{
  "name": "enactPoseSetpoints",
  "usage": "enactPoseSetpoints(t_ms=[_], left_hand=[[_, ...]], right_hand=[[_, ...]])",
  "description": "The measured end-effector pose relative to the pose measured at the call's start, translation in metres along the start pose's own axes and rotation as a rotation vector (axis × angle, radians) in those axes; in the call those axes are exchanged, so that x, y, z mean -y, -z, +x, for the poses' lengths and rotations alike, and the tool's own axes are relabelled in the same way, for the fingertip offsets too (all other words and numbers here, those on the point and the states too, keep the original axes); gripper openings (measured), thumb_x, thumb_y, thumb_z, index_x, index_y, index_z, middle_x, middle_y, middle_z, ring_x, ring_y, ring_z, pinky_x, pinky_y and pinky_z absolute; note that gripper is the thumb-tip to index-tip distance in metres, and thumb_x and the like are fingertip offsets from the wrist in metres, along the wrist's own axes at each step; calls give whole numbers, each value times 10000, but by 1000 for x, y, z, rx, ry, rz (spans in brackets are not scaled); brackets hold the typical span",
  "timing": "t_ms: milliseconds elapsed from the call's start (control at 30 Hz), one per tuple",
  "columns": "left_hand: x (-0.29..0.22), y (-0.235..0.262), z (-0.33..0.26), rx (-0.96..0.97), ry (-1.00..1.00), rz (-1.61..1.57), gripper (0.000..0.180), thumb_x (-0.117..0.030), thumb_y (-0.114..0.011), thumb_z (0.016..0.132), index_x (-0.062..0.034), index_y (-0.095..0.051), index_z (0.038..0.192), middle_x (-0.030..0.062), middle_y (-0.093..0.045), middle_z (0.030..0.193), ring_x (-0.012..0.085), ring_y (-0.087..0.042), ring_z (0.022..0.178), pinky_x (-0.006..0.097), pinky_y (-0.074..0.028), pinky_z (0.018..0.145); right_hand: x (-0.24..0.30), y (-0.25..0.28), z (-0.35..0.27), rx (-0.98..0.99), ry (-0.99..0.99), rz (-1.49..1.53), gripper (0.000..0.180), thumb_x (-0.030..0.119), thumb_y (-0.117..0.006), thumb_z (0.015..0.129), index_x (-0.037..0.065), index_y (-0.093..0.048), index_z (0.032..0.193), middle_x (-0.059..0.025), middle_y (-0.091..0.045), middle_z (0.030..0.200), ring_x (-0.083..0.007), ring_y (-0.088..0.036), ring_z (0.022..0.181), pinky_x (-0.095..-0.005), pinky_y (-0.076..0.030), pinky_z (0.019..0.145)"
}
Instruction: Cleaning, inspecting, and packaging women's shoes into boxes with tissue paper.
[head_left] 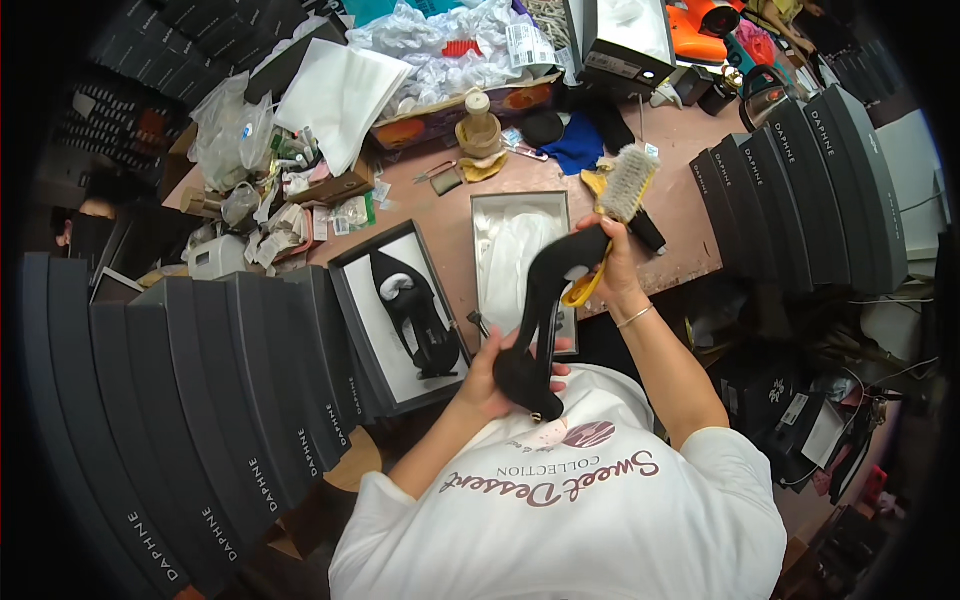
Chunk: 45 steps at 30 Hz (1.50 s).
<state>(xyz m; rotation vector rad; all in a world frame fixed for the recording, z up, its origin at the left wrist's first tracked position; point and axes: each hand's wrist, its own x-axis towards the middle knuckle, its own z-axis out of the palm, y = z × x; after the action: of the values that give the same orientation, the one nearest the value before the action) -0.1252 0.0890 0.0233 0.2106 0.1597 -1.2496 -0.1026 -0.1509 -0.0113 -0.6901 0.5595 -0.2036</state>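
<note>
A black high-heeled shoe (545, 290) is held up in front of my shirt. My left hand (488, 382) is closed around its back end, low in the view. At its other end, my right hand (622, 262) grips a brush (630, 183) with pale bristles, which point up and away from the shoe. A yellow cloth (583, 290) hangs beneath the same hand, against the shoe. Just left of my hands, another black high-heeled shoe (410, 310) lies in an open grey box (352, 300). Beyond the held shoe, white tissue paper (518, 250) fills a second open box (478, 200).
Dark shoe boxes stand in a row at left (240, 390) and another at right (800, 190). Across the pink table (420, 215) are a bottle (478, 125), a blue cloth (577, 145), plastic bags (235, 130) and a large crumpled plastic heap (430, 55).
</note>
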Motion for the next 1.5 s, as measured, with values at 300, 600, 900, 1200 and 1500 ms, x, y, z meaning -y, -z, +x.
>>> enactPoseSetpoints(t_ms=[300, 600, 900, 1200, 1500], left_hand=[[-18, -6, 19, -375, -187, 58, 449, -475, -457, 924, -73, -588, 1074, 87, -615, 858, 211, -571, 703, 423, -497, 656], [-11, 9, 14, -308, -211, 157, 390, -297, -476, 841, -116, -509, 1186, 46, -577, 889, 169, -542, 642, 381, -478, 606], [-13, -19, 1, -386, -739, 1760, 544, -18, -628, 721, 27, -539, 1256, 181, -593, 926, 265, -602, 804, 319, -480, 747], [-14, -16, 10, -224, -884, 1974, 485, -1, -645, 677, 33, -591, 1158, 171, -590, 889, 315, -592, 762, 346, -493, 702], [-20, -8, -6, -218, -575, 1833, 706, -255, -727, 727, 37, -451, 1308, 157, -580, 1062, 238, -582, 972, 310, -446, 866]], right_hand=[[39, -30, -67, 310, 940, -1611, 422, 209, -535, 922, 132, -494, 1335, -60, -546, 756, -165, -544, 619, -285, -454, 524], [89, -21, -81, 374, 1009, -1860, 508, 43, -643, 807, 160, -545, 1291, -106, -575, 757, -241, -596, 627, -320, -485, 546], [123, -29, -96, 574, 747, -1564, 362, 103, -600, 876, 122, -585, 1237, -143, -649, 909, -284, -646, 800, -362, -508, 678], [118, -5, -78, 464, 981, -1924, 380, 188, -572, 864, 161, -551, 1242, -58, -587, 747, -246, -604, 565, -362, -491, 489], [59, -9, -25, 225, -203, -288, 525, 322, -567, 932, 103, -392, 1375, 24, -568, 740, 1, -352, 445, -151, -297, 393]])
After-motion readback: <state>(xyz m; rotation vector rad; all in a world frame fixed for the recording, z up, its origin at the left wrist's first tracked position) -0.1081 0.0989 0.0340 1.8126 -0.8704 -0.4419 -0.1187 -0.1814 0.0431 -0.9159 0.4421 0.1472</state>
